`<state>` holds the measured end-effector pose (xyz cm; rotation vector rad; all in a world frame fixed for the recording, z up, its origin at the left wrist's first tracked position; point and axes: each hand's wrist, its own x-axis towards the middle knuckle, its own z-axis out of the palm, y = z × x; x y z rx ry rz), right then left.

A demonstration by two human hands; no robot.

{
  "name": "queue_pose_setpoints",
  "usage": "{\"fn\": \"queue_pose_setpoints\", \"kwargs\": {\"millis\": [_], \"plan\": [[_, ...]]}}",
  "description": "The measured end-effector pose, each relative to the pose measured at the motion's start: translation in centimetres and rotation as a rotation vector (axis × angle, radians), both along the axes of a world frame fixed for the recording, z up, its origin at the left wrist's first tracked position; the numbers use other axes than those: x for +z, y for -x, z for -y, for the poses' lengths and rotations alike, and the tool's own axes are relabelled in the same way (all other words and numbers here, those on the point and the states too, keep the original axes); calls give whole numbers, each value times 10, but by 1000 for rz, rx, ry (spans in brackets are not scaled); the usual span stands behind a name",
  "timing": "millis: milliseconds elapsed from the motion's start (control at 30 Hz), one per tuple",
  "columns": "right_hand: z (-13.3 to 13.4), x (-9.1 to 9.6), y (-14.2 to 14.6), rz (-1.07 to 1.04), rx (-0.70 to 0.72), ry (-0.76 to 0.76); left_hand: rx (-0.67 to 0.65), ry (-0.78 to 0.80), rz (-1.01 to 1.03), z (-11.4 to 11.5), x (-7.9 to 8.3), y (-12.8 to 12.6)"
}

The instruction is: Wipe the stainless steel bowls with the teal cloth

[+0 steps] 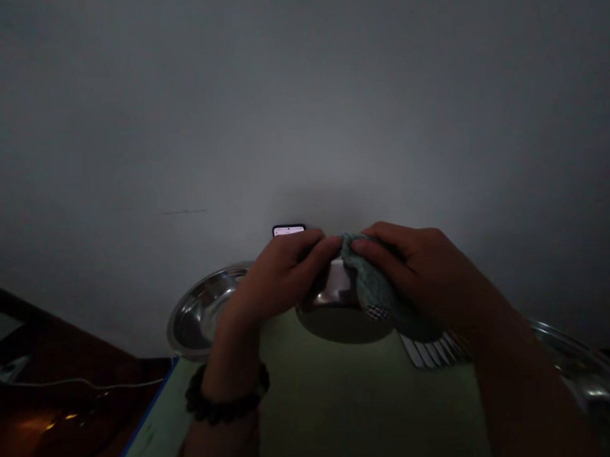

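Note:
Between my two hands is a shiny metal bowl (335, 286), tilted with its rounded outside toward me, above the pale green table. Its far rim is hidden behind my fingers. My left hand (286, 271), a dark bead bracelet at its wrist, is closed on the bowl's left edge. A grey-green cloth (378, 284) is bunched in my right hand (408, 259), which presses it on the bowl's right edge. Below the cloth, a slotted metal utensil (428, 353) shows in part; its handle is hidden.
A metal basin (196, 315) stands at the table's left back edge, partly behind my left arm. Another large metal basin (587, 372) is at the right. A lit phone (288, 230) leans by the wall (309, 109). The green table (368, 411) has a blue left edge; a white cable (87, 382) runs beyond it.

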<state>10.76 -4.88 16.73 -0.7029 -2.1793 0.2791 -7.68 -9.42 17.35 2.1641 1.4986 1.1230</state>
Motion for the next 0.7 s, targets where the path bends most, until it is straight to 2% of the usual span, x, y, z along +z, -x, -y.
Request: {"fn": "queue_pose_setpoints", "kwargs": {"millis": [67,133,300,400,533,600,700], "plan": [[-4,-5,1,-55,48,85,3,44,118,-5,-7,-2],[-10,-17,4,-78,57,156,26,120,258,-12,-21,-2],[-28,-40,20,-164,-18,351,72,254,544,-38,-51,9],[-37,-46,26,-313,-36,480,117,308,771,-48,-58,18],[-47,-61,34,-582,-63,642,275,351,1048,-55,-62,23],[-51,-69,39,-692,-116,650,372,360,1112,-57,-63,21],[-54,-75,43,-762,-233,568,481,319,1164,-59,-63,14]]}}
